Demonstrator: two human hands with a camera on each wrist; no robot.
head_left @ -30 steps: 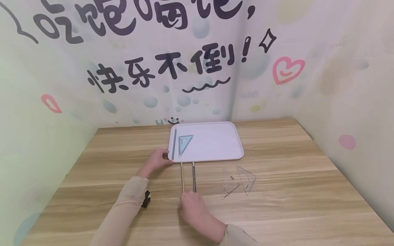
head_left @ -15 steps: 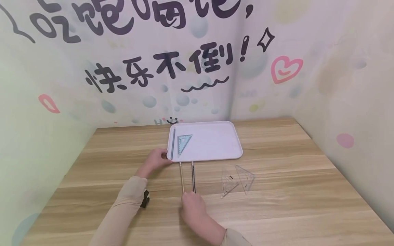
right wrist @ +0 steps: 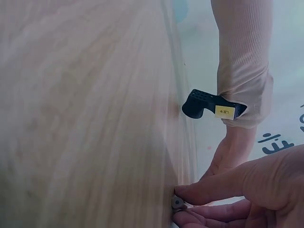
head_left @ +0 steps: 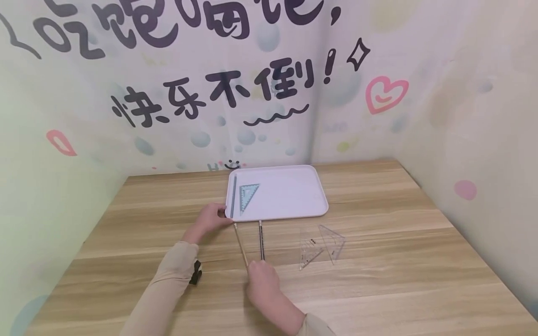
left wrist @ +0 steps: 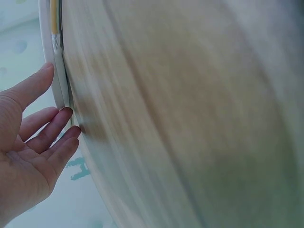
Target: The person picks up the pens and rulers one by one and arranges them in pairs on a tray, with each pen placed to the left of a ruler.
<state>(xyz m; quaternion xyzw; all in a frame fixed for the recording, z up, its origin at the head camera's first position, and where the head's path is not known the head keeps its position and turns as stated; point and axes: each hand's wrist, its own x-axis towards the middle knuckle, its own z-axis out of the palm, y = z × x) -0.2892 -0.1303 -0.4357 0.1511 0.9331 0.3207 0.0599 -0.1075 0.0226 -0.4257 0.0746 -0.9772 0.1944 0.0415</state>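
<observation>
My left hand (head_left: pixel 208 217) grips the near left corner of the white tray (head_left: pixel 290 193). In the left wrist view the thumb lies against the tray's front rim and the fingertips (left wrist: pixel 66 113) meet its corner. My right hand (head_left: pixel 265 284) pinches the near end of a yellow pencil (head_left: pixel 241 242) just above the wood; the right wrist view shows the pencil's round end (right wrist: pixel 177 203) between thumb and finger. This pencil slants, its white-tipped far end close to my left thumb. A black pencil (head_left: pixel 262 240) lies to its right, far end at the tray, near end hidden by my right hand.
Inside the tray at the left lie a blue-grey pencil (head_left: pixel 233 196) and a light blue set square (head_left: pixel 242 199). Two clear set squares (head_left: pixel 313 258) lie on the wooden table (head_left: pixel 391 252) to the right. A printed wall stands behind the tray.
The yellow pencil's far end has swung left, toward the tray's near left corner. The black pencil stays near its spot. My left hand keeps at the corner, and the head view has shifted slightly.
</observation>
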